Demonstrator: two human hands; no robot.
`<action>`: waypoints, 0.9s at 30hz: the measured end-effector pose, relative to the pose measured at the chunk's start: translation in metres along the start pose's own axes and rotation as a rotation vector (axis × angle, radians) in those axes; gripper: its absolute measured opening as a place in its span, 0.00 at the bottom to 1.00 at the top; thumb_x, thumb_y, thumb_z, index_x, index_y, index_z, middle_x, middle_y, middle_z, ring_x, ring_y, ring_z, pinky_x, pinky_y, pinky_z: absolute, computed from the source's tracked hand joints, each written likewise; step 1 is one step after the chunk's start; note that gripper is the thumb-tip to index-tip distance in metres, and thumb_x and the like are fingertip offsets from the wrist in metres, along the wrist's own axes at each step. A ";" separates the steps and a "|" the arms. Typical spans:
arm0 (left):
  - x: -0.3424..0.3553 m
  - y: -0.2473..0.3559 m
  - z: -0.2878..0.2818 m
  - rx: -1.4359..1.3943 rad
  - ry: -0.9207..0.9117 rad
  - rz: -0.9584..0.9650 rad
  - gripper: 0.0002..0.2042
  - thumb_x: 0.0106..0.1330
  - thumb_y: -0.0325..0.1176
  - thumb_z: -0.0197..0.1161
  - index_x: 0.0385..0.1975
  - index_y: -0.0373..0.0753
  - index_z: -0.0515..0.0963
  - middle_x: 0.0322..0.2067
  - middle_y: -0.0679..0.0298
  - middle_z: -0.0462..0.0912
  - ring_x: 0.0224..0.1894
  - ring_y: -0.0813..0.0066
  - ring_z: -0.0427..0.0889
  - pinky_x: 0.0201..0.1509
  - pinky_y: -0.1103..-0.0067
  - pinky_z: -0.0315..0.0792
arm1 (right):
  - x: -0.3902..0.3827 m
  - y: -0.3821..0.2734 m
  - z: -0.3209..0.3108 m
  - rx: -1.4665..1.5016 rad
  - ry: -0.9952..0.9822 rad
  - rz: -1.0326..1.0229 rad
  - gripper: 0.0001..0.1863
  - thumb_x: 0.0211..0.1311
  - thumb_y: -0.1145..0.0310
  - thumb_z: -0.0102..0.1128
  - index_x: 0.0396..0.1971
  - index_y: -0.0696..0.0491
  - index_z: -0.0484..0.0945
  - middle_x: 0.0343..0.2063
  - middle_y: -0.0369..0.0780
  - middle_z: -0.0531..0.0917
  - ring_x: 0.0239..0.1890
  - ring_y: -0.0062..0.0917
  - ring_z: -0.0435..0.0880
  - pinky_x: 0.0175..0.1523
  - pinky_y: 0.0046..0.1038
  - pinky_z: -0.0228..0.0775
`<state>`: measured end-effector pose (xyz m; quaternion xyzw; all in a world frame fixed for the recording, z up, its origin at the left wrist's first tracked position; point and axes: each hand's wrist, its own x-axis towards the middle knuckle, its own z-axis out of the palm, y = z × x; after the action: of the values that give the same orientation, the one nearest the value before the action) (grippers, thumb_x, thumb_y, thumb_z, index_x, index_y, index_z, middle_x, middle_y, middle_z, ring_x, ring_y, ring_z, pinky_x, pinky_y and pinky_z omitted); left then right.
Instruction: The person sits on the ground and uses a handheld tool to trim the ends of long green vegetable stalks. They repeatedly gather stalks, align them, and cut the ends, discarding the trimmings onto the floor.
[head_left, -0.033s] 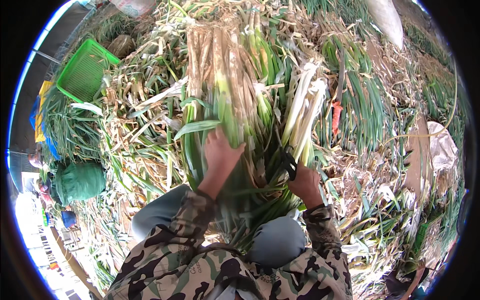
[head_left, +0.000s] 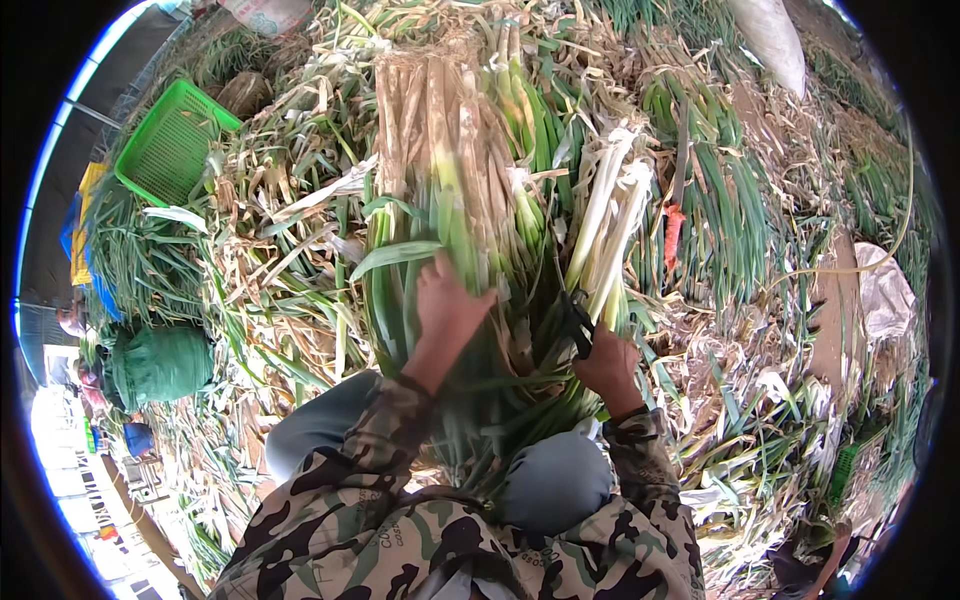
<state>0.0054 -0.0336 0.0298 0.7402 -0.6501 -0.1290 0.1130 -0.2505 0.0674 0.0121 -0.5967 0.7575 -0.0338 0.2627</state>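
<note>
In front of my knees lies a thick bunch of long green onions (head_left: 400,110), their brown-skinned stalks and roots pointing away from me. My left hand (head_left: 447,308) is over the leafy part, fingers and thumb on either side of one blurred green onion (head_left: 452,205). My right hand (head_left: 608,370) is closed around a black tool (head_left: 577,325); its exact kind is hard to make out. Just beyond that hand, several peeled green onions (head_left: 607,215) with white stalks rest to the right of the bunch. Loose green leaves (head_left: 500,420) spread between my knees.
Leaf scraps and husks (head_left: 290,260) cover the ground all round. A green plastic basket (head_left: 170,145) stands far left, above a stuffed green sack (head_left: 165,365). More green onions (head_left: 725,210) lie at right, beside an orange-red object (head_left: 673,235). A pale sack (head_left: 885,290) is farther right.
</note>
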 end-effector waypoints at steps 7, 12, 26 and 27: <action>0.005 -0.002 0.036 -0.078 -0.049 -0.110 0.60 0.53 0.48 0.79 0.76 0.29 0.41 0.58 0.40 0.67 0.57 0.40 0.74 0.59 0.57 0.75 | -0.011 -0.060 -0.010 0.136 -0.044 -0.104 0.27 0.42 0.61 0.73 0.42 0.59 0.75 0.36 0.51 0.85 0.44 0.50 0.86 0.50 0.48 0.76; 0.021 -0.007 0.027 -0.196 -0.120 -0.184 0.53 0.55 0.45 0.73 0.75 0.31 0.47 0.49 0.39 0.81 0.47 0.42 0.84 0.51 0.58 0.79 | -0.018 -0.034 -0.006 0.118 -0.002 -0.009 0.29 0.42 0.61 0.75 0.44 0.60 0.75 0.39 0.52 0.84 0.48 0.50 0.84 0.55 0.47 0.74; -0.124 0.002 0.081 -0.393 -0.514 0.118 0.46 0.51 0.42 0.75 0.72 0.40 0.61 0.47 0.39 0.84 0.51 0.40 0.83 0.55 0.58 0.77 | -0.061 0.001 0.009 0.240 0.179 -0.063 0.29 0.53 0.58 0.71 0.48 0.62 0.74 0.43 0.55 0.82 0.47 0.52 0.82 0.51 0.49 0.75; -0.125 -0.002 0.087 -0.435 -0.493 0.133 0.43 0.54 0.45 0.74 0.70 0.41 0.64 0.48 0.39 0.83 0.53 0.39 0.83 0.57 0.58 0.77 | -0.068 -0.005 0.003 0.273 0.131 -0.077 0.28 0.54 0.57 0.70 0.48 0.62 0.74 0.41 0.55 0.82 0.45 0.52 0.83 0.49 0.49 0.76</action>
<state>-0.0378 0.0909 -0.0476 0.6014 -0.6619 -0.4322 0.1160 -0.2343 0.1293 0.0359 -0.5806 0.7378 -0.1856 0.2899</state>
